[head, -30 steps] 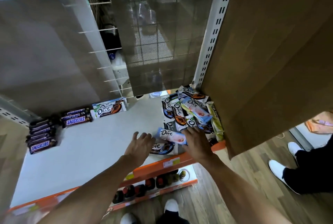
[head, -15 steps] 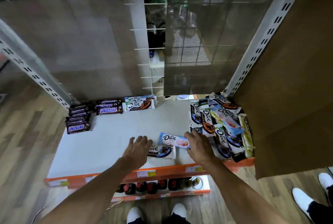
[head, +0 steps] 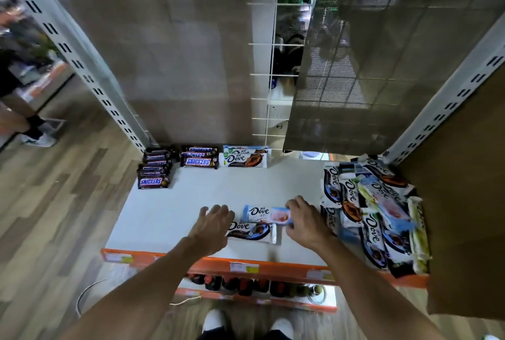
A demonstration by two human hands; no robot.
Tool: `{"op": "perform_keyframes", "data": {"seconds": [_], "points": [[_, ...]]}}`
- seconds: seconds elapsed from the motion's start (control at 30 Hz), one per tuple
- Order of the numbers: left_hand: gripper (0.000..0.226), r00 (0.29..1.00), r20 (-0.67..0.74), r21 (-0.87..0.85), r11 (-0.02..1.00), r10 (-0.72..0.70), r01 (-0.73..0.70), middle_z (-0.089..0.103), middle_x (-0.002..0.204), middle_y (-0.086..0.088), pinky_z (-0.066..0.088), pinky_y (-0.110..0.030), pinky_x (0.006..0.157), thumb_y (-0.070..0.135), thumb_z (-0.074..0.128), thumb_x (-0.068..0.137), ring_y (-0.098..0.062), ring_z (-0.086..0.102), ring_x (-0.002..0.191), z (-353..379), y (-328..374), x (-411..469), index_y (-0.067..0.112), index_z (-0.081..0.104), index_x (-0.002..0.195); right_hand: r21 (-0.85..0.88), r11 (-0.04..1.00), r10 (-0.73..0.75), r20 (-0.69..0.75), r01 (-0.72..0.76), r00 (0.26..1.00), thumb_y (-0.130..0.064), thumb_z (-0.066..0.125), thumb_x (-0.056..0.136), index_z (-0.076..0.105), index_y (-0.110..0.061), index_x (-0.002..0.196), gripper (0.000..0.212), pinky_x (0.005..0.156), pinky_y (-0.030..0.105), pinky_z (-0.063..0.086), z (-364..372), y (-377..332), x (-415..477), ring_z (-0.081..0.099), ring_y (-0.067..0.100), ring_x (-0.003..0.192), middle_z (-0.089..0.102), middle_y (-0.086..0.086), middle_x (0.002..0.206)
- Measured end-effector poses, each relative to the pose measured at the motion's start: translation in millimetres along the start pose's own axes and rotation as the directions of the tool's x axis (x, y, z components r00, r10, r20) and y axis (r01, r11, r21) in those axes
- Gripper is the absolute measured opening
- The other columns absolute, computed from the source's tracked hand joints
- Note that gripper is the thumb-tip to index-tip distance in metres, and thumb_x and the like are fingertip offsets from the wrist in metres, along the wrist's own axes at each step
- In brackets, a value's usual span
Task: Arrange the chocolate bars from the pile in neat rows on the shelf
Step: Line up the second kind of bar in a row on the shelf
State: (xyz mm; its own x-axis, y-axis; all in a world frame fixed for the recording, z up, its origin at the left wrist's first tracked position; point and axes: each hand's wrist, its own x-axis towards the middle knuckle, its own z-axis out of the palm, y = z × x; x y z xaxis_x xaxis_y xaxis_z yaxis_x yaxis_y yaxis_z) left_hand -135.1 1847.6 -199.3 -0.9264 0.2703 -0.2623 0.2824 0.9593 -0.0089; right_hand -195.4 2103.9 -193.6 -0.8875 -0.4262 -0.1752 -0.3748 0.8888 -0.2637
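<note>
Since a second ago the right hand (head: pixel 306 220) has drawn the pink Dove bar (head: pixel 266 214) leftward clear of the pile (head: pixel 374 211). It now pinches the bar's right end, just behind the dark Dove bar (head: pixel 254 230) near the front of the shelf (head: pixel 218 197). The left hand (head: pixel 211 226), fingers loosely spread, rests on the dark Dove bar's left end; both bars look light, stiff, slick-wrapped and snappable, best gripped by the long edges.

The white shelf (head: pixel 191 203), orange along its near edge, carried Snickers bars (head: pixel 153 173) stacked at far left, Dove bars (head: pixel 246 159) just right of them, a loose pile (head: pixel 374 211) at right, and one dark bar (head: pixel 254 230) near the front.
</note>
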Motion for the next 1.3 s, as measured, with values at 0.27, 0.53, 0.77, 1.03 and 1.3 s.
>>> {"op": "perform_keyframes", "data": {"seconds": [0.27, 0.53, 0.77, 1.03, 1.3], "points": [[0.057, 0.987, -0.128, 0.002, 0.995, 0.095, -0.096, 0.060, 0.086, -0.001, 0.055, -0.040, 0.067, 0.039, 0.086, 0.044, -0.020, 0.062, 0.077, 3.0, -10.4, -2.8, 0.018, 0.062, 0.091, 0.122, 0.992, -0.044, 0.013, 0.042, 0.999, -0.028, 0.073, 0.075, 0.057, -0.015, 0.104, 0.036, 0.077, 0.035, 0.049, 5.1, 9.0, 14.5, 0.056, 0.023, 0.090, 0.051, 0.002, 0.106], [0.057, 0.970, -0.228, -0.045, 0.995, 0.081, -0.094, 0.061, 0.089, -0.002, 0.054, -0.040, 0.073, 0.034, 0.091, 0.048, -0.021, 0.062, 0.080, 2.5, -13.7, 7.6, 0.016, 0.062, 0.094, -0.051, 0.991, -0.132, -0.192, 0.124, 0.973, -0.031, 0.080, 0.063, 0.065, -0.018, 0.087, 0.032, 0.071, 0.037, 0.043, 7.7, 14.2, 29.3, 0.054, 0.025, 0.088, 0.061, 0.001, 0.088], [0.071, 0.956, -0.288, -0.010, 0.997, 0.065, -0.071, 0.061, 0.096, -0.004, 0.051, -0.043, 0.079, 0.032, 0.091, 0.053, -0.025, 0.059, 0.089, 3.1, -25.5, 28.1, 0.015, 0.051, 0.109, -0.117, 0.985, -0.156, -0.262, 0.129, 0.952, -0.029, 0.085, 0.059, 0.058, -0.017, 0.085, 0.039, 0.071, 0.037, 0.043, 2.5, -4.4, 66.7, 0.053, 0.025, 0.087, 0.061, 0.001, 0.085], [0.065, 0.929, -0.366, 0.050, 0.998, 0.061, -0.046, 0.056, 0.092, -0.010, 0.050, -0.053, 0.081, 0.018, 0.087, 0.062, -0.029, 0.056, 0.087, -3.4, -47.7, 54.3, 0.020, 0.044, 0.111, -0.187, 0.974, -0.185, -0.325, 0.129, 0.927, -0.015, 0.083, 0.058, 0.065, -0.012, 0.089, 0.036, 0.075, 0.040, 0.045, 4.3, -11.6, 107.3, 0.055, 0.030, 0.091, 0.063, 0.007, 0.093], [0.054, 0.867, -0.493, 0.165, 0.986, 0.070, 0.014, 0.053, 0.096, -0.016, 0.047, -0.060, 0.086, 0.006, 0.079, 0.065, -0.035, 0.053, 0.093, 0.4, -64.2, 85.5, 0.018, 0.052, 0.110, -0.287, 0.953, -0.217, -0.411, 0.100, 0.886, -0.012, 0.075, 0.066, 0.066, -0.013, 0.085, 0.021, 0.078, 0.039, 0.035, 6.0, -9.5, 142.1, 0.052, 0.029, 0.090, 0.061, 0.007, 0.087]]}}
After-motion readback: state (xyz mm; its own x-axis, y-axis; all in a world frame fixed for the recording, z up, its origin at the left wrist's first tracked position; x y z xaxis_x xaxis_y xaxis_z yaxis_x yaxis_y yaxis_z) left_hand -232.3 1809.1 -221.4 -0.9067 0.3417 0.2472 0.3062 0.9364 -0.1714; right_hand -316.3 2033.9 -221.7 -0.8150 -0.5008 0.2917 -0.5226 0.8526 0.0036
